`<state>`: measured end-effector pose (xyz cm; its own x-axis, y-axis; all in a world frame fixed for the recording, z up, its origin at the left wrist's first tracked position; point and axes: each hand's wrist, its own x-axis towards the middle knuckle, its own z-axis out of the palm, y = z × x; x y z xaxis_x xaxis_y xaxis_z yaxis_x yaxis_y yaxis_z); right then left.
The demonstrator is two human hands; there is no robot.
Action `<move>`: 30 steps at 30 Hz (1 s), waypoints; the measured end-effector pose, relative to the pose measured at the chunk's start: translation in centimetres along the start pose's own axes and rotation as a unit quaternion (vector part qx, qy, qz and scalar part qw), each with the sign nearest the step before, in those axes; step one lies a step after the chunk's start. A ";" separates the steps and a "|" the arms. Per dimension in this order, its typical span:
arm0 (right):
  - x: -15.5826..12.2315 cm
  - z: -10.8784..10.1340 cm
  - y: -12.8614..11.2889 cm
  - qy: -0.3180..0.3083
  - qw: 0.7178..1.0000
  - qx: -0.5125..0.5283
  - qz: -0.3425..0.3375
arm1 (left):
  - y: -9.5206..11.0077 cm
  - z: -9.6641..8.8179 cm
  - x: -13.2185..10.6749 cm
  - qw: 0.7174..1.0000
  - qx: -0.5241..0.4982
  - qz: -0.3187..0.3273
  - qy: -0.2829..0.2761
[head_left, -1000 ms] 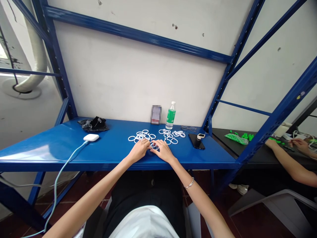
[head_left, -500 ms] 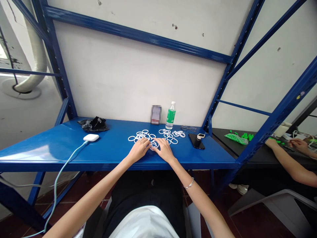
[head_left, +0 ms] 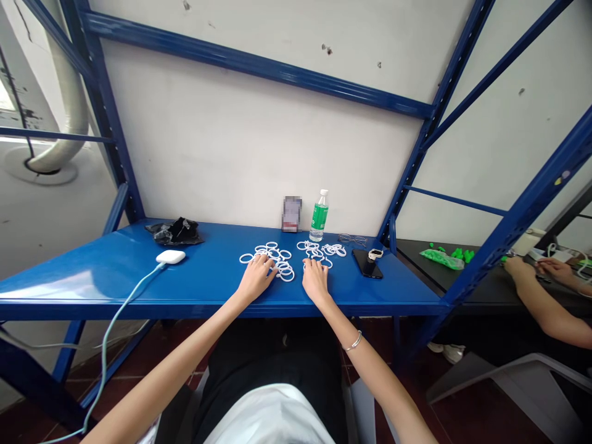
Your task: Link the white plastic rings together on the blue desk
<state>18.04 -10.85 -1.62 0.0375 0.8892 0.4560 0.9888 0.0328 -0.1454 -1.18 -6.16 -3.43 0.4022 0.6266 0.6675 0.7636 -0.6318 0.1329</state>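
Observation:
White plastic rings, some with a small nub, lie in two loose piles on the blue table [head_left: 203, 280]. My left hand [head_left: 256, 277] rests over the front of the left pile [head_left: 272, 246], its bent fingers a little apart among the rings; whether one is pinched is unclear. Several overlapping rings [head_left: 285, 271] lie just right of its thumb. At the near edge of the right pile [head_left: 333, 250], the fingers of my right hand [head_left: 316, 280] are together, pointing down on a white ring that is mostly hidden beneath them.
Behind the rings stand a pixelated upright phone [head_left: 291, 214] and a water bottle [head_left: 319, 216]. Glasses [head_left: 353, 239] and a dark phone with a watch [head_left: 367, 264] are at right. Leftward lie a white case [head_left: 171, 256] on a cable and a black bag [head_left: 176, 232]. Another person's arm [head_left: 536, 296] works at the neighbouring table.
My hands were close together over rings in the middle. They are now apart: the right has moved right to the right pile, the left slightly left onto the left pile.

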 end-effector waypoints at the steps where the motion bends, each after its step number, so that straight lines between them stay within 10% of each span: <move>1: 0.0 0.0 0.0 0.001 1.000 0.004 -0.004 | 0.0 0.0 0.0 1.000 -0.005 0.001 0.003; 13: -0.2 -1.4 -0.9 0.050 0.927 0.210 -0.307 | 0.2 -0.4 0.1 0.995 -0.067 0.056 0.042; 30: -0.2 -1.3 -0.7 0.067 0.926 0.227 -0.295 | 0.3 -0.9 0.4 0.991 -0.111 0.071 -0.002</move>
<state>17.55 -11.63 -0.46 -0.4417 0.5925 0.6737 0.6820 0.7096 -0.1769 -1.28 -6.47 -2.45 0.4993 0.5259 0.6886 0.5700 -0.7979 0.1961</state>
